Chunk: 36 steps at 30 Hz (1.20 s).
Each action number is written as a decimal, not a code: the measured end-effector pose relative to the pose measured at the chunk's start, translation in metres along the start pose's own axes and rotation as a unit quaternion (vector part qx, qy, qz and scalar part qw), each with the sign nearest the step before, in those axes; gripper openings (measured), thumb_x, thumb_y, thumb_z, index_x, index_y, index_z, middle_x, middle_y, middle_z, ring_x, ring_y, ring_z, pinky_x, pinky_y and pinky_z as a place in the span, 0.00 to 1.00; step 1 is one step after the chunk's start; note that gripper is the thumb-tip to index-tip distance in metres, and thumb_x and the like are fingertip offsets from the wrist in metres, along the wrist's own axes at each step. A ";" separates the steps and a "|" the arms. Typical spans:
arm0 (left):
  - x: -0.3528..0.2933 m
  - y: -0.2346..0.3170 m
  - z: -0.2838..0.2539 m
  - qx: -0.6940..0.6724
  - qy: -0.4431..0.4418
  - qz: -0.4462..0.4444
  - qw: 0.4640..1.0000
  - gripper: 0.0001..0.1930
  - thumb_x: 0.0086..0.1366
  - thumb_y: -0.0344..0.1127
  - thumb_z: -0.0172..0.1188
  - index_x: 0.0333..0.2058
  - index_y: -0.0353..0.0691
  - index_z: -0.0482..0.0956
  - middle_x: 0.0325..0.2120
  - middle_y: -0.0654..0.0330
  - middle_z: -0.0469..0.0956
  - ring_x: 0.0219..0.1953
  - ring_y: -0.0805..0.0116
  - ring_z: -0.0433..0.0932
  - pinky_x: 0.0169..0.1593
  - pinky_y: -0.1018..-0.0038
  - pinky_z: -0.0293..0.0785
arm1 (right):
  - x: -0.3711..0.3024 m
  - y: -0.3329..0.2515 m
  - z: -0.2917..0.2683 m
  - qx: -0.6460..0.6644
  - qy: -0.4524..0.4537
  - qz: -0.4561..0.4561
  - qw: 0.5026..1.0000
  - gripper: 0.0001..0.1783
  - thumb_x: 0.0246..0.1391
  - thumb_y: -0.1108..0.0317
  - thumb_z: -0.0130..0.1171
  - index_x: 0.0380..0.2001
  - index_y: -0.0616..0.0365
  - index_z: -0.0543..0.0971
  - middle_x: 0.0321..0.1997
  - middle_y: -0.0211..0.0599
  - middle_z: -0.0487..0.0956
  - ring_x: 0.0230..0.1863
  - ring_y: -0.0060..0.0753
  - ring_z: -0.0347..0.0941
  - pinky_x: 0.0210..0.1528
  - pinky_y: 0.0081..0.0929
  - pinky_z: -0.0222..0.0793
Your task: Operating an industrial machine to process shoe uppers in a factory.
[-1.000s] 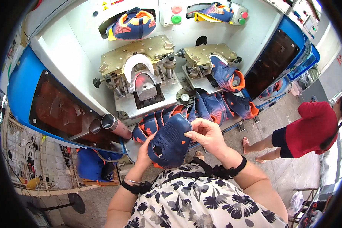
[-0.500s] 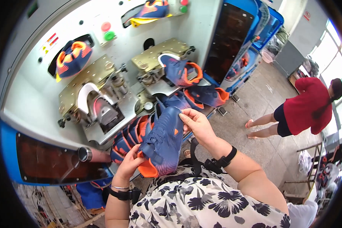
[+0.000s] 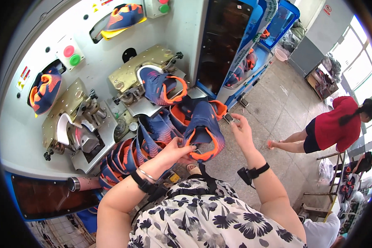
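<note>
A navy shoe upper (image 3: 206,118) with orange lining hangs in front of me, its collar opening toward me. My left hand (image 3: 177,152) pinches the left edge of that collar, with some fingers hidden behind it. Just to the right, my right hand (image 3: 241,131) is held apart from the upper, fingers spread and holding nothing. Beneath and left of my left hand, a row of nested navy and orange uppers (image 3: 126,159) leans on the machine's front ledge. Another upper (image 3: 163,87) sits on the right-hand mould of the machine.
The left mould (image 3: 84,140) is bare, beside a metal clamp plate (image 3: 66,109). Two uppers sit in wall slots near red and green buttons (image 3: 72,56). A pink tumbler (image 3: 84,184) lies at the ledge's left end. A person in red (image 3: 335,124) stands on the right.
My left hand has carried the shoe upper rightward and turned it so its opening faces me. My right hand has let go of it and moved right. The view has shifted right.
</note>
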<state>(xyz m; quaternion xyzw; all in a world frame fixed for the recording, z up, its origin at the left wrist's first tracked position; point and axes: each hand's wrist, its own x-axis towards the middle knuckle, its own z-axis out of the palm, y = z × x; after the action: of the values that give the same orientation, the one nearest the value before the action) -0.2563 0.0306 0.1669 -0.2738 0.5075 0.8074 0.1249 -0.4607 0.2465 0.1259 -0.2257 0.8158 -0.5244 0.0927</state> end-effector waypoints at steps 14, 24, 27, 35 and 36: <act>0.086 -0.011 0.021 -0.120 0.075 -0.014 0.990 0.28 0.62 0.31 0.64 0.53 0.34 0.56 0.45 0.51 0.74 0.44 0.60 0.81 0.45 0.67 0.83 | 0.141 0.057 0.013 0.139 -0.254 0.293 0.911 0.20 0.57 0.57 0.57 0.49 0.56 0.76 0.30 0.26 0.76 0.26 0.17 0.71 0.25 0.19 0.69; 0.088 -0.024 0.020 -0.157 0.097 -0.039 0.982 0.24 0.64 0.27 0.61 0.53 0.39 0.59 0.48 0.54 0.76 0.48 0.61 0.80 0.45 0.68 0.82 | 0.091 0.069 0.026 0.138 -0.287 0.319 0.893 0.31 0.44 0.71 0.52 0.56 0.61 0.66 0.26 0.40 0.77 0.14 0.24 0.69 0.14 0.23 0.63; 0.084 -0.027 0.019 -0.179 0.087 -0.034 0.979 0.23 0.65 0.26 0.59 0.56 0.44 0.63 0.48 0.59 0.77 0.46 0.66 0.81 0.42 0.72 0.83 | 0.070 0.059 0.030 0.114 -0.223 0.275 0.928 0.42 0.44 0.72 0.51 0.66 0.60 0.52 0.32 0.44 0.76 0.16 0.27 0.71 0.14 0.23 0.66; 0.090 -0.009 0.018 -0.193 0.071 -0.039 0.978 0.23 0.65 0.24 0.58 0.56 0.40 0.64 0.49 0.58 0.77 0.47 0.63 0.80 0.45 0.70 0.82 | 0.056 0.057 0.034 0.097 -0.073 0.113 0.986 0.47 0.42 0.77 0.54 0.68 0.52 0.50 0.59 0.54 0.68 0.46 0.47 0.75 0.39 0.32 0.72; 0.091 -0.007 0.018 -0.194 0.072 -0.037 0.978 0.23 0.65 0.24 0.58 0.56 0.40 0.64 0.49 0.58 0.77 0.47 0.63 0.80 0.45 0.70 0.82 | 0.055 0.053 0.033 0.101 -0.056 0.117 0.987 0.47 0.42 0.74 0.56 0.68 0.54 0.51 0.59 0.55 0.69 0.58 0.53 0.70 0.58 0.37 0.68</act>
<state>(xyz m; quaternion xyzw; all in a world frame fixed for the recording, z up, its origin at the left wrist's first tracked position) -0.3327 0.0428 0.1157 -0.3683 0.3387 0.8635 0.0626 -0.5108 0.2124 0.0690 -0.1473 0.7732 -0.5759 0.2207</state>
